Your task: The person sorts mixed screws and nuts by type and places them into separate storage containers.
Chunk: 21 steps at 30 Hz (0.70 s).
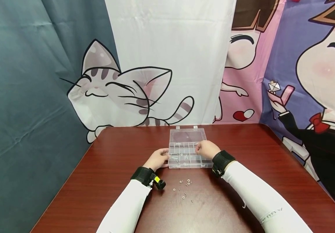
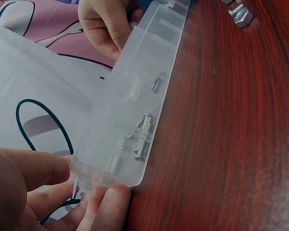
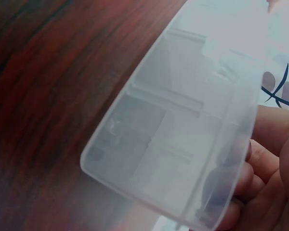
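A clear plastic compartment box (image 1: 184, 164) lies with its lid (image 1: 187, 135) folded back. At the box's left end, my left hand (image 1: 158, 159) holds the side wall between thumb and fingers. My right hand (image 1: 208, 149) is over the right part of the box, its curled fingers down among the dividers. What those fingertips hold, if anything, I cannot tell. Several metal screws (image 2: 143, 137) show through the front wall in the left wrist view. In the right wrist view, the right fingers (image 3: 260, 192) are beyond the box's translucent wall.
Several small nuts and screws (image 1: 183, 197) lie scattered on the brown table (image 1: 112, 200) in front of the box. A bolt with a hex nut (image 2: 242, 18) shows up close in the left wrist view. A printed cloth (image 1: 167, 48) hangs behind the table's far edge.
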Each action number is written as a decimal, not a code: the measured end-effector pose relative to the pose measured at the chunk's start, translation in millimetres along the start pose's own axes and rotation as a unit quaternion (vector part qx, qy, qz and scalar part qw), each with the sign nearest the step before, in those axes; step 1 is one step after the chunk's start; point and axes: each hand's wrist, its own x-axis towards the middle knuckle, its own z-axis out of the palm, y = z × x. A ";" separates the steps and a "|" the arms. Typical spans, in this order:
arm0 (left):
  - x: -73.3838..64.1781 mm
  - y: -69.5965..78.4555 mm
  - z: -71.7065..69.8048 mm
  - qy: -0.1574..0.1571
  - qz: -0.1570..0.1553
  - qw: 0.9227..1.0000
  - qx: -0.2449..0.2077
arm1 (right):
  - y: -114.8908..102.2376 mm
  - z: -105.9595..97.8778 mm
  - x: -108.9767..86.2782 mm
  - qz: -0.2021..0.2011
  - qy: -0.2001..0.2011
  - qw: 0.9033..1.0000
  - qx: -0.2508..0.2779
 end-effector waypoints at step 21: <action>0.7 -2.6 0.5 0.011 0.002 1.000 0.003 | -10.8 -5.0 -8.2 -0.008 0.013 1.000 -0.019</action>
